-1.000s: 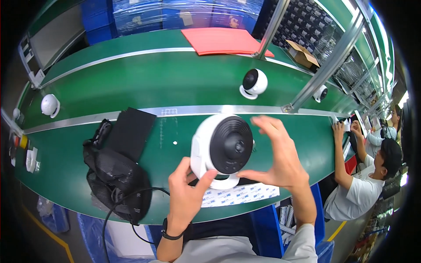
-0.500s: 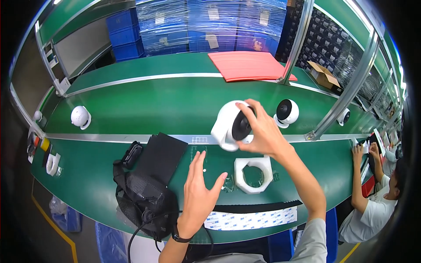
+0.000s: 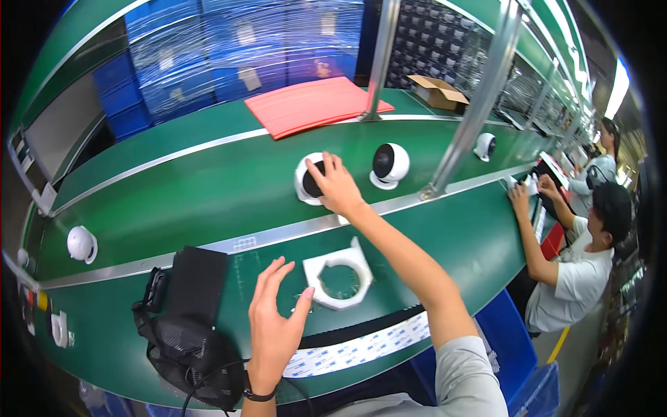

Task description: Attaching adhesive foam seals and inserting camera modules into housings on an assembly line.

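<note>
One green workbench (image 3: 458,229) spans the scene, with two people (image 3: 580,274) on its right and one stack of red sheets (image 3: 316,108) on the far side. Near left lie one black mesh bag (image 3: 186,351) and one black panel (image 3: 198,281). The left hand (image 3: 273,325) is wide and empty, just beside one white foam ring (image 3: 314,272). Of four ball-shaped white units beyond the metal rail, three show black fronts; the right hand (image 3: 338,186) touches the leftmost black-fronted unit (image 3: 301,177), its grip unclear.
</note>
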{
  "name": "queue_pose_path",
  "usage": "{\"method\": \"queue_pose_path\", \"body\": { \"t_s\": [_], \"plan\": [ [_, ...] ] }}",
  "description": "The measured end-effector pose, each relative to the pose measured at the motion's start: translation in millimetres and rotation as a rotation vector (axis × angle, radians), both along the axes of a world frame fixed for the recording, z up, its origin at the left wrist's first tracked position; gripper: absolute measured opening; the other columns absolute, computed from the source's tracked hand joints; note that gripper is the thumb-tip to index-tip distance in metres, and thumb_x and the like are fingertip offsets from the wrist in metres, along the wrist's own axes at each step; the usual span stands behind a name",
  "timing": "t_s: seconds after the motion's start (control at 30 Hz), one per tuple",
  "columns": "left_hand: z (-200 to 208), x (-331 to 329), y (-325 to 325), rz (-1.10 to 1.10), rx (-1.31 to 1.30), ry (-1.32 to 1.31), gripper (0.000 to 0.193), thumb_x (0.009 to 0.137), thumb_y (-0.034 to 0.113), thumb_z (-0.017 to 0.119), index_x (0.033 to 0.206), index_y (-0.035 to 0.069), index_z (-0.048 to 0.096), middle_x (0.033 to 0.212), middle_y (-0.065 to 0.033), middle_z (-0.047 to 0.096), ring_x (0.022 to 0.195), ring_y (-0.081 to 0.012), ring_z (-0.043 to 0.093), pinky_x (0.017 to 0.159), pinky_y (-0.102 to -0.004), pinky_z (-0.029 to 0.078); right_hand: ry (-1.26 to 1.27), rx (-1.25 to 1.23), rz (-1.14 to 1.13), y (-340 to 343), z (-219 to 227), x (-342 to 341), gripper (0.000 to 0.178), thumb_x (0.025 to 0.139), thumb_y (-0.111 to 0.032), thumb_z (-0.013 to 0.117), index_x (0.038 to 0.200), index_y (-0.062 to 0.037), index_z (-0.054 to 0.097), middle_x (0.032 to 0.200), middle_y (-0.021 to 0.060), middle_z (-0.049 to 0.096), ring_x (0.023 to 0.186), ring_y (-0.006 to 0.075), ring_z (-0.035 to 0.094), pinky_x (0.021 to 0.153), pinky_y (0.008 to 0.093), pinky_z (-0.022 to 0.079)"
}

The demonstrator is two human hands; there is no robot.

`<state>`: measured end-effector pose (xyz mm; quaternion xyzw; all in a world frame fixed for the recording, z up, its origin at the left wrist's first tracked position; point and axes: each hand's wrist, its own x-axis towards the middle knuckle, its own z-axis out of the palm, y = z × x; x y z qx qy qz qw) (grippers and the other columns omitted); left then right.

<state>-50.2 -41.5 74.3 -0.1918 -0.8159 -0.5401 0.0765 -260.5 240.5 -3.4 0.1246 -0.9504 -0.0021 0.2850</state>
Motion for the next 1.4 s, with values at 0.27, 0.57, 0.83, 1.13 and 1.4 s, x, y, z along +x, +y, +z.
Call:
{"method": "queue_pose_path", "body": {
  "t_s": [0.27, 0.57, 0.83, 1.13, 1.4],
  "plan": [
    [78, 33, 30, -0.536, -0.078, 0.137, 0.045, 0.087, 0.011, 0.084, 0.128, 0.001, 0.069, 0.129, -0.0194, 0.071, 0.119, -0.0359, 0.070, 0.101, -0.0404, 0.055, -0.043, 0.131, -0.128, 17, 10, 9, 0.109, 0.068, -0.012, 0.090, 0.162, -0.0170, 0.035, 0.157, 0.0330, 0.036, 0.140, 0.0528, 0.043, 0.110, 0.0572, 0.048],
    [129, 54, 28, -0.683, -0.368, 0.175, 0.055, 0.087, 0.030, 0.087, 0.130, 0.001, 0.068, 0.121, -0.0184, 0.072, 0.110, -0.0368, 0.071, 0.094, -0.0412, 0.058, -0.197, -0.286, 0.103, -52, 95, 116, 0.097, 0.083, -0.031, 0.087, 0.159, -0.0005, 0.035, 0.163, 0.0387, 0.024, 0.148, 0.0603, 0.032, 0.118, 0.0594, 0.041],
    [110, 23, 18, -0.588, -0.338, 0.081, 0.042, 0.086, 0.025, 0.087, 0.119, 0.002, 0.073, 0.112, -0.0139, 0.076, 0.107, -0.0330, 0.073, 0.091, -0.0386, 0.058, -0.623, -0.501, 0.583, -49, 185, 219, 0.059, 0.100, -0.025, 0.070, 0.149, 0.0012, 0.051, 0.131, 0.0254, 0.067, 0.120, 0.0442, 0.065, 0.102, 0.0477, 0.053],
    [115, 10, 32, -0.544, -0.264, 0.128, 0.039, 0.085, 0.020, 0.087, 0.116, 0.002, 0.072, 0.104, -0.0155, 0.074, 0.095, -0.0347, 0.072, 0.082, -0.0399, 0.056, -0.501, -0.495, 0.389, -22, 206, 274, 0.058, 0.091, -0.009, 0.075, 0.146, -0.0010, 0.056, 0.126, 0.0208, 0.068, 0.115, 0.0415, 0.067, 0.095, 0.0454, 0.055],
    [109, 10, 44, -0.622, -0.228, 0.148, 0.047, 0.082, 0.018, 0.089, 0.120, -0.003, 0.071, 0.110, -0.0191, 0.075, 0.101, -0.0379, 0.072, 0.088, -0.0411, 0.058, -0.463, -0.467, 0.443, -28, 202, 296, 0.083, 0.077, -0.012, 0.084, 0.152, -0.0018, 0.051, 0.127, 0.0195, 0.068, 0.114, 0.0400, 0.067, 0.097, 0.0459, 0.055]
  ]
}}
